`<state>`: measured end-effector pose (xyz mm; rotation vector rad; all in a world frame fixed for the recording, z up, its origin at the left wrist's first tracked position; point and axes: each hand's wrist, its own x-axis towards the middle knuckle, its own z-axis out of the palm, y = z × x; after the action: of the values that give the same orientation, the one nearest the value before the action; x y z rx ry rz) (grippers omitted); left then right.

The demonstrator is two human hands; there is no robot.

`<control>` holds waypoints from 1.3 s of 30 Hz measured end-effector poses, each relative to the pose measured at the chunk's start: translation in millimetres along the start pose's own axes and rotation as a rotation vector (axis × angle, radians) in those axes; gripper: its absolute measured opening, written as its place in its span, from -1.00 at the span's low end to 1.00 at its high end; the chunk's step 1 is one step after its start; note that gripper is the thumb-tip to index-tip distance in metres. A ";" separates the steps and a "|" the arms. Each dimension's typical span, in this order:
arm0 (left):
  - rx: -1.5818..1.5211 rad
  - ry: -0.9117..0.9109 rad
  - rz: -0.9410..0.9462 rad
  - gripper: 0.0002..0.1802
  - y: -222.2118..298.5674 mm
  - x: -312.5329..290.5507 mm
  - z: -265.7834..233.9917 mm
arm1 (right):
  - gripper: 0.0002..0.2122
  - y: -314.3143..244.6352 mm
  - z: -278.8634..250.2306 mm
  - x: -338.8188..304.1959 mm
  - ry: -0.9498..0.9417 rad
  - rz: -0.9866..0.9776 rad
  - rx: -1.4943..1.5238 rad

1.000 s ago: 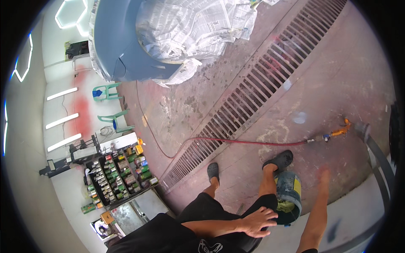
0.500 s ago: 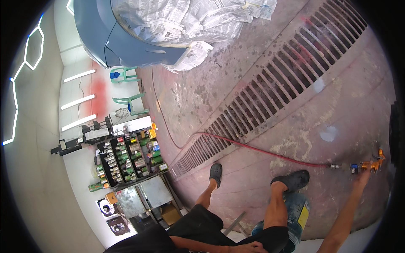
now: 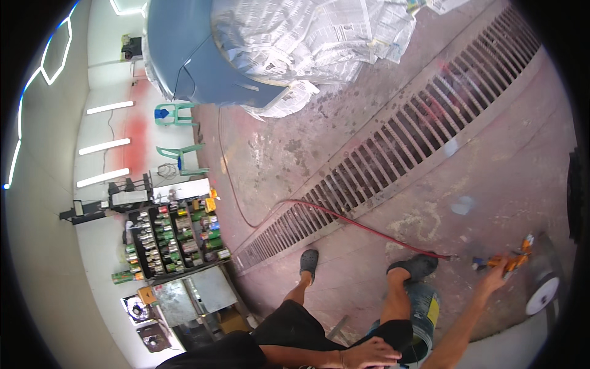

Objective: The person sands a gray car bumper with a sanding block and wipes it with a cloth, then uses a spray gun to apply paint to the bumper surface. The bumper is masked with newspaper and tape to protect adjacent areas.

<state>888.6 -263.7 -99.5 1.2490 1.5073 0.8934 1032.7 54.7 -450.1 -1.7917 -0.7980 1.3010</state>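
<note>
My right hand (image 3: 493, 280) reaches out at the lower right with its fingers closed around an orange spray gun (image 3: 515, 263). A small blue fitting (image 3: 479, 264) shows at the gun's near end. A red air hose (image 3: 369, 229) runs across the floor and ends in a metal coupler (image 3: 453, 257), which appears apart from the fitting. My left hand (image 3: 372, 353) lies over my dark shorts at the thigh, its fingers stretched out and holding nothing.
By my right foot stands a dark bucket (image 3: 424, 320). A floor grate (image 3: 369, 169) crosses diagonally. Ahead is a blue-grey car body (image 3: 184, 55) masked with newspaper (image 3: 319, 37). At left are a rack of cans (image 3: 169, 240) and green chairs (image 3: 178, 115). A grey cylinder (image 3: 544, 270) is far right.
The view has shifted. My right hand has come nearer with the spray gun and now wraps around it. The grey cylinder has come into view. My left hand still rests on the thigh.
</note>
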 end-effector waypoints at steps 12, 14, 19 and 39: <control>-0.301 0.217 -0.486 -0.49 70.4 -105.9 -76.1 | -0.60 -368.6 54.2 -381.3 -0.235 -0.205 -0.015; -0.403 0.301 -0.582 -0.49 78.4 -121.8 -119.1 | -0.55 -400.2 67.3 -441.2 -0.275 -0.172 0.049; -0.702 0.514 -0.378 -0.55 118.6 -139.9 -243.5 | -0.51 -424.9 99.1 -592.9 -0.485 -0.019 0.216; -1.078 0.420 -0.043 -0.65 114.2 -371.2 -509.1 | -0.50 -428.3 274.7 -943.9 -0.789 -0.243 0.135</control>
<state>442.7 -584.5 229.6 0.2391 1.0314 1.6897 481.8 -452.0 317.9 -1.0026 -1.2577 1.8525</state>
